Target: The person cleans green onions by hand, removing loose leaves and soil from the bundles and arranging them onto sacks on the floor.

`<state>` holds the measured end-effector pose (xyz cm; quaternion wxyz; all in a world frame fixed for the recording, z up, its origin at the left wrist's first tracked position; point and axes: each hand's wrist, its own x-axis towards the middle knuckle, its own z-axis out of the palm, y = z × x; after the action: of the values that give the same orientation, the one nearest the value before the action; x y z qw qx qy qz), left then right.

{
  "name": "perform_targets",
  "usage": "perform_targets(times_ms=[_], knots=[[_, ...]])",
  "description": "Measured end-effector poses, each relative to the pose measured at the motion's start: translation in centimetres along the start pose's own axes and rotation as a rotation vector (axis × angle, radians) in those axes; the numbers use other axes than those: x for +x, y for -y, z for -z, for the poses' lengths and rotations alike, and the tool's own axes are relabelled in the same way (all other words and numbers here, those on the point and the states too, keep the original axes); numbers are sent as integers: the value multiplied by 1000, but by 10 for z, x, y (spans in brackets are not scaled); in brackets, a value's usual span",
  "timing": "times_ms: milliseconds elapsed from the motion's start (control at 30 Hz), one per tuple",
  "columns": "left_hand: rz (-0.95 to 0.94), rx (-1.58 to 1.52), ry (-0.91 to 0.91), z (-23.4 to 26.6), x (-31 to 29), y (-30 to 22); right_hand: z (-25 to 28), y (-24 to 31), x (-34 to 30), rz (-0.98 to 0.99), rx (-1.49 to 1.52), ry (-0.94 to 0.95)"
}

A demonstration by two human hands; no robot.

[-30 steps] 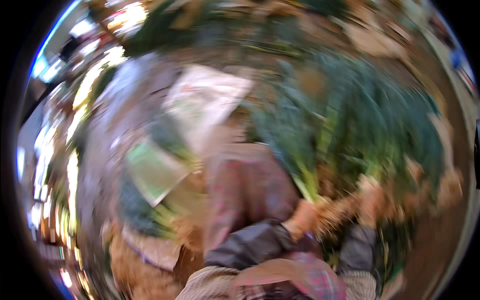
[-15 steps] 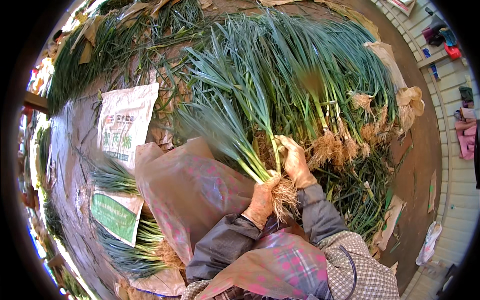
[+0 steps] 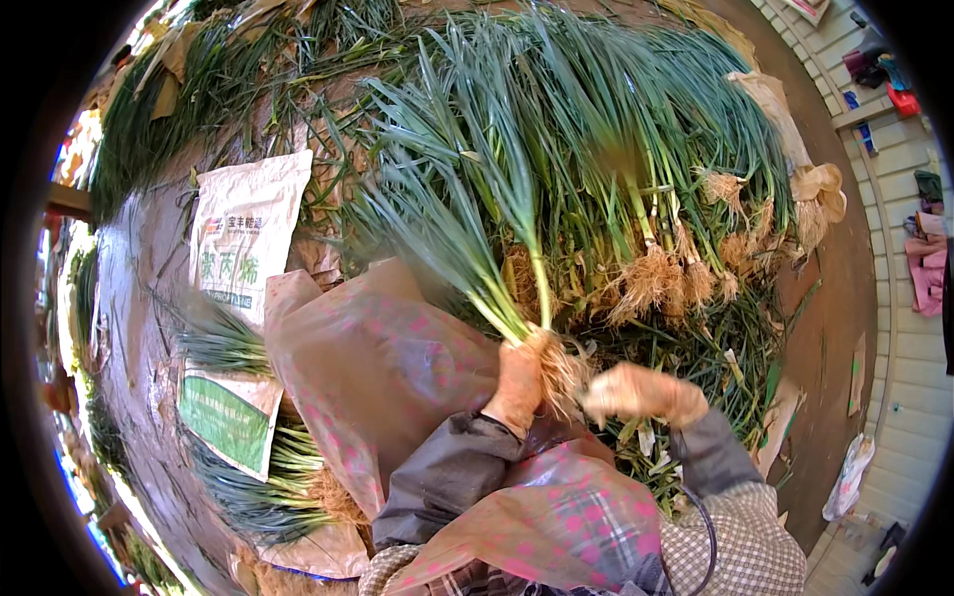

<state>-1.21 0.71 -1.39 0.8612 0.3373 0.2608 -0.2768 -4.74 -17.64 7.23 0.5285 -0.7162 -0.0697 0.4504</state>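
Observation:
A small bunch of green garlic (image 3: pixel 484 288) is gripped in my left hand (image 3: pixel 517 382), closed round the pale stalk bases. Its long leaves fan up and away, and the bushy roots (image 3: pixel 564 377) stick out on the right side of the fist. My right hand (image 3: pixel 641 395) is just right of those roots, off the stalks, blurred by motion. Its fingers are curled together; whatever they hold cannot be made out. Beyond both hands lies a big heap of green garlic (image 3: pixel 586 129), its root ends toward me.
Trimmed leaves (image 3: pixel 686 358) litter the ground right of my hands. A pink-dotted plastic sheet (image 3: pixel 388 368) covers my lap. At the left are a white printed sack (image 3: pixel 248 228) and a bundle of green garlic (image 3: pixel 263 497) under a green-and-white sack piece (image 3: pixel 229 422). A pale wall (image 3: pixel 914 397) stands right.
My right hand has left the stalk it was touching and moved right and nearer to me, past the roots. My left hand keeps the bunch in nearly the same place.

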Motion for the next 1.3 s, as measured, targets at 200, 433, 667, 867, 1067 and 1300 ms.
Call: perform_targets(times_ms=[200,433,667,867,1067,1300], knots=[[-30,-90,299,-19,-4,-4,-41,-95,-99,-840,-657,-55],[35,50,380,-17,-14,-4,20,35,6,58,-405,-721],[112,39,367,-8,-9,-3,35,10,72,398,-650,-387],[149,-19,415,-8,-9,-14,45,24,-6,106,387,-546],[172,63,445,-23,-15,-17,41,-6,36,408,-288,-489],[337,-230,270,-14,-20,-24,1,7,42,177,1025,-467]])
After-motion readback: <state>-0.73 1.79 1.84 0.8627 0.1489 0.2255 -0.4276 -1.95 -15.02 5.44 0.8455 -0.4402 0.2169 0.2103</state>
